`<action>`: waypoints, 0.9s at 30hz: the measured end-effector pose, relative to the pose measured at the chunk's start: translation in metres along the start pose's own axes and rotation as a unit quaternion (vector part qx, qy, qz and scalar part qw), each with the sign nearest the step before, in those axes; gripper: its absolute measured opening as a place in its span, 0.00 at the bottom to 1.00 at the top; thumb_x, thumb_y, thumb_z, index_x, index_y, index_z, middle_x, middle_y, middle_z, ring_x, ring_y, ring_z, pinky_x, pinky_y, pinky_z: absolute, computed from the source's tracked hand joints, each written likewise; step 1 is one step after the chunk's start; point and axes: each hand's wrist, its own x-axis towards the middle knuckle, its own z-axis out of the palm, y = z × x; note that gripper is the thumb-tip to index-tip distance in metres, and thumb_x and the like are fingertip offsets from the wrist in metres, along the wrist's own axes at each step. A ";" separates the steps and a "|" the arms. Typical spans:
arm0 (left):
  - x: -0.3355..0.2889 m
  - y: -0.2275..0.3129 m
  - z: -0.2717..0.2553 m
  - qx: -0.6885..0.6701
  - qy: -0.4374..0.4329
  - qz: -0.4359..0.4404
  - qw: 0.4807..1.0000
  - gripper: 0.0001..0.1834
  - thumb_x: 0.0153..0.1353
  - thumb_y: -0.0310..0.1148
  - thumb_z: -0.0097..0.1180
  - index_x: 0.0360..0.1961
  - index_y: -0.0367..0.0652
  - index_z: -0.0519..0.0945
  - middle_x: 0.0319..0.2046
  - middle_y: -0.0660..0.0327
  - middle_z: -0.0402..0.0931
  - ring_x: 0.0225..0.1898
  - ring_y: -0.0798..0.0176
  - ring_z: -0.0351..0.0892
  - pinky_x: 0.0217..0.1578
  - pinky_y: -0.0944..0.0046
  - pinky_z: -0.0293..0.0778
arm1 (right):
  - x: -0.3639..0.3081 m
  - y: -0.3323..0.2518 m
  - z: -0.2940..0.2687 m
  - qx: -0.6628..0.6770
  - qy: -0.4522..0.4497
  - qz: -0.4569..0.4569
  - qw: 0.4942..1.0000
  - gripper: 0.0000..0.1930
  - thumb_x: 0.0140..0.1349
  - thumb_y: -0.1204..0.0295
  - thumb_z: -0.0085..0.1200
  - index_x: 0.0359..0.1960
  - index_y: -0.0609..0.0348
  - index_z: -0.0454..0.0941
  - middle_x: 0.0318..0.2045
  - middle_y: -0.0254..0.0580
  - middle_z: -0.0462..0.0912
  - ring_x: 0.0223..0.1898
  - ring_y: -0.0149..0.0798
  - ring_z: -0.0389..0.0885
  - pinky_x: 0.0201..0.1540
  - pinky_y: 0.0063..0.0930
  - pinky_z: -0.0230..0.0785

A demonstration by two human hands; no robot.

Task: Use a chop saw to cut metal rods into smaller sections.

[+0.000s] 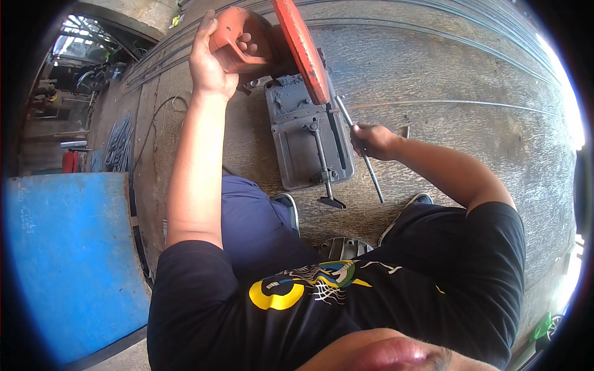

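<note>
My left hand is closed round the handle of a red cut-off saw, its fingertips showing through the grip's opening. The saw's head and blade guard are raised over its grey metal base. A clamp screw with a crank handle runs along the right part of that base. Just right of the base, my right hand grips a short metal rod, which slants from beside the guard toward my right foot. Whether the rod touches the base I cannot tell.
A long thin rod stretches right from the saw over the worn floor. Several long bars lie across the far side. A blue panel stands at the left, near a bundle of short rods. A ribbed metal part sits between my feet.
</note>
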 end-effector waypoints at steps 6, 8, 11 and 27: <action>0.002 -0.002 -0.004 -0.024 -0.020 0.002 1.000 0.36 0.59 0.47 0.52 0.66 0.46 0.56 0.38 0.53 0.74 0.32 0.61 0.77 0.35 0.54 0.80 | 0.002 0.000 -0.002 -0.034 0.019 -0.001 0.999 0.11 0.70 0.62 0.44 0.36 0.57 0.69 0.25 0.36 0.71 0.28 0.33 0.71 0.33 0.27 0.65; 0.003 -0.002 -0.005 -0.024 -0.028 0.005 0.999 0.36 0.60 0.46 0.51 0.66 0.47 0.55 0.38 0.53 0.74 0.32 0.61 0.77 0.35 0.54 0.80 | 0.003 0.000 -0.002 -0.039 0.032 0.003 0.999 0.11 0.69 0.62 0.44 0.37 0.57 0.70 0.26 0.36 0.72 0.29 0.33 0.71 0.34 0.28 0.66; 0.004 -0.002 -0.007 -0.023 -0.028 0.001 0.999 0.36 0.60 0.46 0.51 0.67 0.46 0.55 0.38 0.53 0.74 0.32 0.61 0.77 0.35 0.54 0.81 | 0.001 -0.001 -0.001 -0.024 0.053 0.008 0.998 0.11 0.70 0.62 0.44 0.39 0.57 0.70 0.26 0.37 0.72 0.29 0.34 0.72 0.34 0.30 0.67; 0.007 0.002 -0.005 -0.006 -0.009 -0.036 0.999 0.28 0.65 0.48 0.39 0.48 0.29 0.72 0.33 0.48 0.76 0.34 0.56 0.78 0.43 0.49 0.76 | -0.002 -0.003 0.011 0.043 -0.038 0.055 0.997 0.17 0.72 0.58 0.33 0.32 0.57 0.66 0.24 0.38 0.65 0.26 0.39 0.64 0.34 0.37 0.62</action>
